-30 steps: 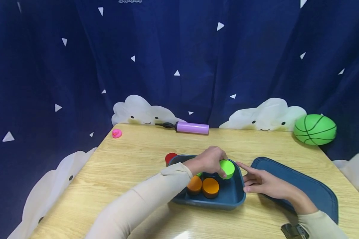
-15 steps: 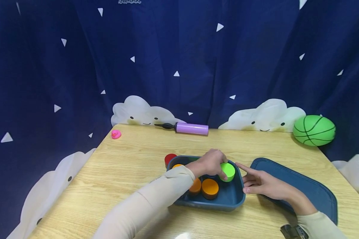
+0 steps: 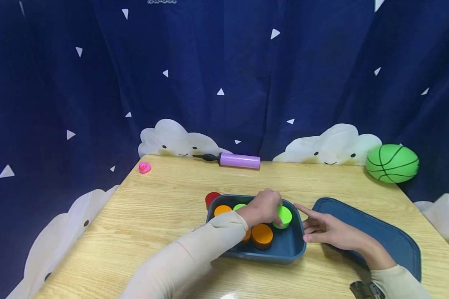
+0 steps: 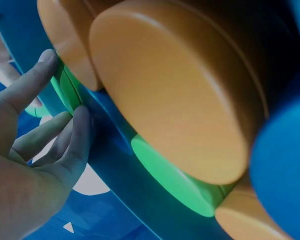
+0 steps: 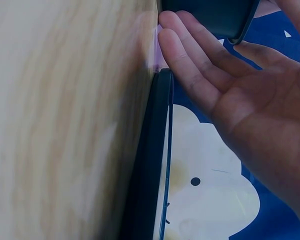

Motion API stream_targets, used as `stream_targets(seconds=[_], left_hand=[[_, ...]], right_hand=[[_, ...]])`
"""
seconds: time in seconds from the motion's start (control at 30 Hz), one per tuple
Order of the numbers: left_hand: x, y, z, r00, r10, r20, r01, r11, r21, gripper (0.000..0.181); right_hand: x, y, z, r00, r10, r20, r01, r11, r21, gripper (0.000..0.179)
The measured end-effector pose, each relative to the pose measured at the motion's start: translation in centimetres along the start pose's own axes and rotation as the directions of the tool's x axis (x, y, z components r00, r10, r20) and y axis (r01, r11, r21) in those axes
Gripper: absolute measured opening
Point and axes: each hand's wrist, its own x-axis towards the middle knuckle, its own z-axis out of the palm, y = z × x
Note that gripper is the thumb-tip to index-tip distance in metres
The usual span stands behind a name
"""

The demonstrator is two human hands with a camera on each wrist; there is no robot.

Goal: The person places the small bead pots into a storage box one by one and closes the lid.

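Inside a dark blue box (image 3: 280, 261), my left hand (image 3: 266, 203) pinches a bright green cylinder (image 3: 285, 217) near the back right corner. The left wrist view shows the thumb and fingertips on the sides of that green cylinder (image 4: 67, 87). Orange cylinders (image 3: 262, 235) and a second green cylinder (image 3: 240, 207) stand in the box, partly hidden by my left arm. A blue round piece (image 4: 285, 165) also shows in the left wrist view. My right hand (image 3: 325, 227) rests its extended fingers against the box's right outer wall.
A red cylinder (image 3: 211, 199) stands outside the box's back left corner. A dark blue lid (image 3: 392, 236) lies to the right, partly under my right forearm. Farther off are a purple hand pump (image 3: 239, 160), a pink rubber duck (image 3: 144, 167) and a green ball (image 3: 392, 163).
My left hand has come down slightly with the green cylinder. More of the orange and green cylinders behind the left arm now shows. The right hand stays at the box wall.
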Motion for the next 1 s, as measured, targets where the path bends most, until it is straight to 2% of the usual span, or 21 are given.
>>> stream_targets(seconds=[0.23,0.57,0.8,1.0], left_hand=[[-0.1,0.1,0.6,1.0,-0.019,-0.007,0.019,0.997,0.074,0.031],[-0.4,-0.3,0.6,1.0,0.002,-0.012,-0.001,0.997,0.074,0.032],[-0.6,-0.7,0.1,1.0,0.007,-0.01,-0.007,1.0,0.019,0.032],[-1.1,-2.2,-1.2,0.998,0.049,-0.036,-0.051,0.997,-0.056,0.04]], right_hand=[[0.1,0.0,0.1,1.0,-0.009,0.008,0.009,1.0,0.004,0.081],[0.2,0.0,0.1,1.0,-0.004,0.013,0.004,1.0,0.006,0.081],[0.2,0.0,0.1,1.0,-0.006,0.014,0.006,1.0,0.007,0.081],[0.2,0.0,0.0,1.0,-0.004,0.008,0.004,1.0,-0.002,0.081]])
